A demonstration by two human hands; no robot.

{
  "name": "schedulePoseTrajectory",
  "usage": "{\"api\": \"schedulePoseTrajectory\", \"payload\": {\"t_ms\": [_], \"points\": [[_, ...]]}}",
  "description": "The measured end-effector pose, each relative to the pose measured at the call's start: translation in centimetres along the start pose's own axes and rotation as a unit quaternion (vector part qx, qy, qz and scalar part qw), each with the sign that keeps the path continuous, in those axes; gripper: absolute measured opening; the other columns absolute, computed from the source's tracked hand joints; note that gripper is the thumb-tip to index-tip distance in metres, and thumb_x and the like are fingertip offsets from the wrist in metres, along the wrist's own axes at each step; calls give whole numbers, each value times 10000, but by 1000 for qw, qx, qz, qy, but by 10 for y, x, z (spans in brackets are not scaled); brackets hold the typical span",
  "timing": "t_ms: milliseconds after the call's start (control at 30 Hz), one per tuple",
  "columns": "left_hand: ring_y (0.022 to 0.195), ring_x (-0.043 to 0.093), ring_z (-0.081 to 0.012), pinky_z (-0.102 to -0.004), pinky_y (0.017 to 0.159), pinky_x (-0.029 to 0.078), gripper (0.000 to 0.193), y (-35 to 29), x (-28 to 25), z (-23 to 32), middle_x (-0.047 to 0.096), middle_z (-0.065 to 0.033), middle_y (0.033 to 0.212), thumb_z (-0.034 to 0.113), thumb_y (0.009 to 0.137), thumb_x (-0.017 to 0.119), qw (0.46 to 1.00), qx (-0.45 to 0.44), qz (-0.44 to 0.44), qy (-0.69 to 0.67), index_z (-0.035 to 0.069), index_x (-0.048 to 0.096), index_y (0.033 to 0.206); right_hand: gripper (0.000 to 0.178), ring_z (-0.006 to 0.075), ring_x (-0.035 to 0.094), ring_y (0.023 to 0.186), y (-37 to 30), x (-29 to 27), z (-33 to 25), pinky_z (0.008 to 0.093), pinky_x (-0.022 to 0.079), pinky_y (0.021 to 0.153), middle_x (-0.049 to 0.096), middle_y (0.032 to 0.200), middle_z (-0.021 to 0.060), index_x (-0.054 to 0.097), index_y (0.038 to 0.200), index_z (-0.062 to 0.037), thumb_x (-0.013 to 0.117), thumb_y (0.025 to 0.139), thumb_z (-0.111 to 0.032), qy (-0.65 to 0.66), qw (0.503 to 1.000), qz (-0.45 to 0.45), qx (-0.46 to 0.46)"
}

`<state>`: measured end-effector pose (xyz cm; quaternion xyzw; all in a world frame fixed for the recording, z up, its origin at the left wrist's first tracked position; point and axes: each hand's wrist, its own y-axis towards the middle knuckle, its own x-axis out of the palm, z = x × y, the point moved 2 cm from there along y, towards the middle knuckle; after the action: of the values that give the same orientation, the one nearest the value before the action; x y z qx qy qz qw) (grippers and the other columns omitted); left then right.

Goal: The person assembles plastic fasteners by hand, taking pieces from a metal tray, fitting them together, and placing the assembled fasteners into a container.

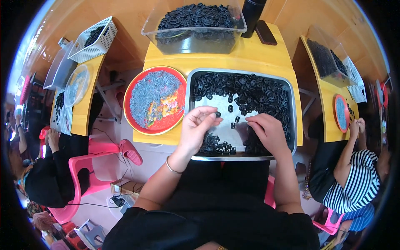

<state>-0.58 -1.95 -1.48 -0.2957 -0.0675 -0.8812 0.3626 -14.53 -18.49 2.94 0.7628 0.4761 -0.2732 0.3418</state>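
A steel tray (291,121) lies on the yellow table (250,54) in front of me, filled with several small black oval parts (258,93). My left hand (198,127) hovers over the tray's near left side, fingers pinched on one small black part (217,114). My right hand (268,131) rests palm down among the black parts at the tray's near right, fingers curled; whether it holds anything is hidden. A thin bracelet sits on my left wrist.
A red round plate (132,89) heaped with small grey pieces lies left of the tray. A clear tub (193,39) of black parts, a dark bottle (252,12) and a phone (265,32) stand behind. Other people work at neighbouring tables left and right; pink stools below left.
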Motion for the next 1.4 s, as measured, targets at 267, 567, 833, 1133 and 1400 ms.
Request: {"api": "schedulePoseTrajectory", "payload": {"t_ms": [267, 567, 833, 1133, 1400], "points": [[915, 628, -189, -285, 832, 514, 255, -5, -15, 4, 609, -130, 1090, -32, 865, 534, 1000, -11, -13, -7, -21, 570, 1117, 199, 225, 611, 767, -10, -13, 15, 290, 496, 676, 602, 864, 107, 621, 936, -19, 639, 738, -14, -23, 992, -109, 56], [864, 642, -184, -278, 771, 535, 241, -9, -15, 11, 632, -93, 949, -26, 862, 536, 999, -5, -36, -21, -17, 566, 1102, 75, 275, 606, 751, -8, 15, 8, 382, 484, 645, 606, 754, 80, 612, 790, -90, 634, 719, -102, -147, 984, -90, 45], [862, 639, -197, -294, 783, 529, 202, -12, -15, 10, 619, -112, 955, -27, 863, 536, 999, 10, -47, -22, -31, 551, 1064, 48, 289, 610, 693, -1, 26, 1, 393, 484, 615, 604, 704, 97, 619, 746, -82, 637, 711, -111, -203, 972, -97, 64], [856, 645, -204, -295, 758, 541, 183, -9, -16, 13, 614, -115, 969, -3, 874, 523, 999, 9, -34, -21, -41, 551, 1051, 22, 296, 602, 708, 4, 31, 4, 402, 482, 622, 586, 724, 109, 597, 730, -68, 583, 723, -84, -206, 972, -81, 77], [887, 635, -215, -308, 783, 531, 184, -10, -20, 13, 594, -116, 1020, -17, 874, 514, 997, -4, -56, -44, -20, 550, 1055, 94, 283, 606, 750, 15, 20, 12, 391, 485, 639, 601, 785, 85, 591, 792, -80, 603, 704, -50, -131, 982, -92, 104]]}}
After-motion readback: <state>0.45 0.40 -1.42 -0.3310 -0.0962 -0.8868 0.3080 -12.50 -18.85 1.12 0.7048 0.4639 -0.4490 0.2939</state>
